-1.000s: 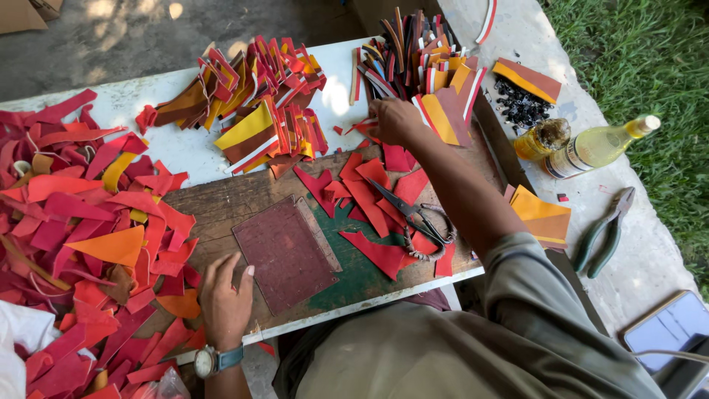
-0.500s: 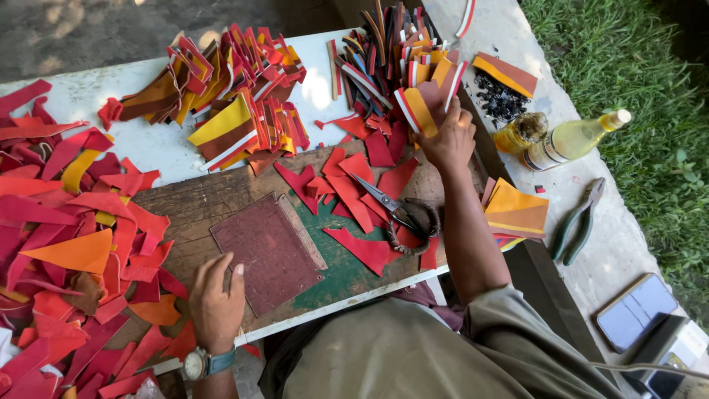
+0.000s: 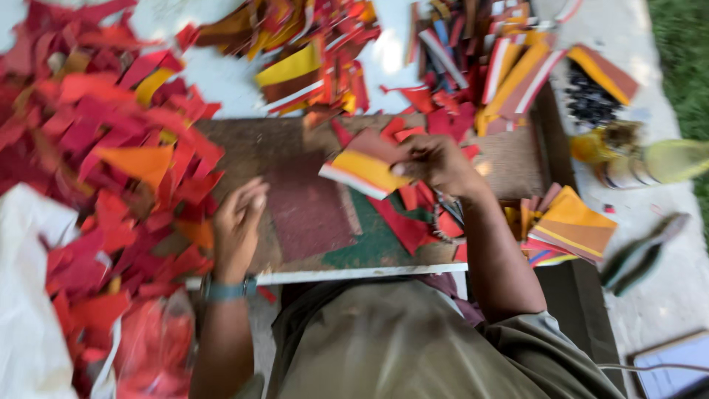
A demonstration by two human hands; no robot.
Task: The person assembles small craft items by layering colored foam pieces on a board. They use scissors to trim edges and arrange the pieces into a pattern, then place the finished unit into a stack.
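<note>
Held piece (image 3: 367,167) yellow, red, white-edged; scraps (image 3: 111,148) red, orange.

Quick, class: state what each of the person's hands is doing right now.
Left hand: holds nothing, fingers loosely curled, resting on the wooden board.
Right hand: closed on a yellow and red piece.

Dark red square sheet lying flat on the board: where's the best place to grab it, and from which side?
Probably the near left corner of the dark red sheet, coming from the left hand side. It lies flat on the wooden board, so a pinch needs an edge lifted first; its right edge borders a green piece and red scraps, while the left edge is open.
</note>
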